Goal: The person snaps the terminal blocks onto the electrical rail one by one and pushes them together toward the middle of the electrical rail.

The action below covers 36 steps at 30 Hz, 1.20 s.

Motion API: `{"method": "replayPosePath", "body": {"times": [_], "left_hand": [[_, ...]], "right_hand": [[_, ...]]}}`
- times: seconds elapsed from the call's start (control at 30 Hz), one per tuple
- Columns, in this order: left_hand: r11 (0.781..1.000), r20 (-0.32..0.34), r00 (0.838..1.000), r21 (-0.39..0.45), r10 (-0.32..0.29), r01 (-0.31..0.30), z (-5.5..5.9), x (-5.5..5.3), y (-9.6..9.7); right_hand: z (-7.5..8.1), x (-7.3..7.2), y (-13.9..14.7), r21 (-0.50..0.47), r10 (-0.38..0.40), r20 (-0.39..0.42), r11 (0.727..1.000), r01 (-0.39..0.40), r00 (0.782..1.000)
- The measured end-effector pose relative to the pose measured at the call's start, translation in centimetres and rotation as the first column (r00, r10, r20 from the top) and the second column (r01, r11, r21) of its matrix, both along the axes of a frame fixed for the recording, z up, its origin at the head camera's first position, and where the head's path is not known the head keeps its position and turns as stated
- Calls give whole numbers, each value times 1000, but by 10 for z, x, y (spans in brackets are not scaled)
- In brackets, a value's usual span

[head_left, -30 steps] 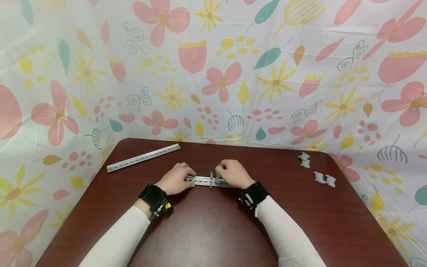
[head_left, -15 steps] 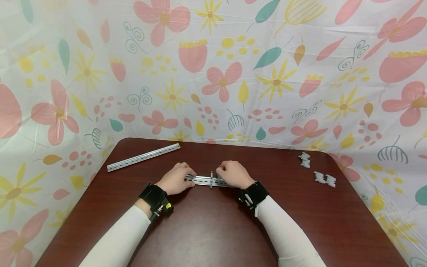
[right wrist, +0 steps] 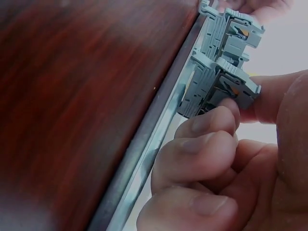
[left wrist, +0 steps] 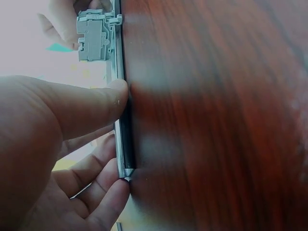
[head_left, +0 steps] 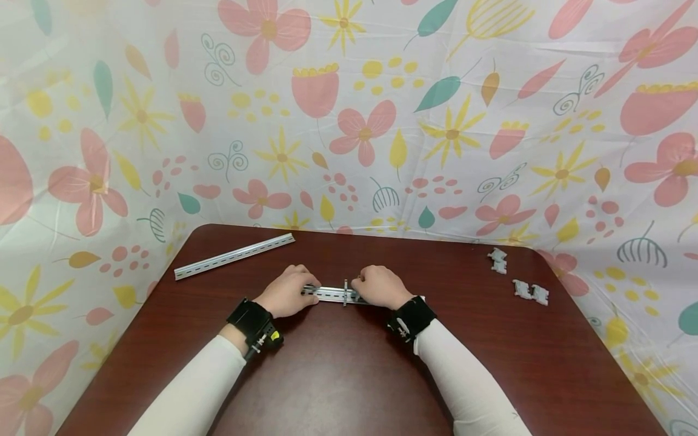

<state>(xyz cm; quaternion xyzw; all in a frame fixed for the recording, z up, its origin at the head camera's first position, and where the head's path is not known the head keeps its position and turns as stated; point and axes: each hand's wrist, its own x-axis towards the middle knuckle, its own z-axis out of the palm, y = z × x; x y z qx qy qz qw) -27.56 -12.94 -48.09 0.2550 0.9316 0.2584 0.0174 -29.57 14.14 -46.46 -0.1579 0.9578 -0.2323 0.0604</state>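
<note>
A slotted metal DIN rail lies crosswise on the table between both hands. My left hand grips its left end, thumb on one side and fingers on the other. One grey terminal block stands upright on the rail, near its middle. Just right of it, my right hand pinches a second grey terminal block between thumb and fingers, at the rail's edge. Whether this held block is seated on the rail I cannot tell. The right hand covers part of the rail in the head view.
Another slotted rail lies slanted at the table's back left. Several loose grey terminal blocks rest at the right side of the dark red-brown table. A flower-printed cloth hangs behind the table's back edge.
My right hand has come slightly down and nearer the rail with its terminal block, which the hand now hides in the head view. The left hand has stayed still on the rail.
</note>
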Motion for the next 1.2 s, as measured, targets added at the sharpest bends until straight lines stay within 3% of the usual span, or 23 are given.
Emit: {"method": "replayPosePath", "body": {"times": [0.57, 1.03, 1.13, 1.2], "left_hand": [[1000, -28, 999, 3, 17, -17, 0, 2, 2], [998, -49, 997, -9, 56, -56, 0, 3, 5], [998, -46, 997, -9, 60, -61, -2, 2, 5], [998, -47, 997, -5, 63, -63, -3, 2, 5]], "right_hand": [[8, 4, -7, 17, 14, 65, 1000, -15, 998], [9, 14, -15, 147, 56, 15, 987, -58, 998], [6, 12, -15, 161, 76, 9, 984, -77, 997], [-13, -2, -9, 164, 111, -18, 981, -106, 994]]}}
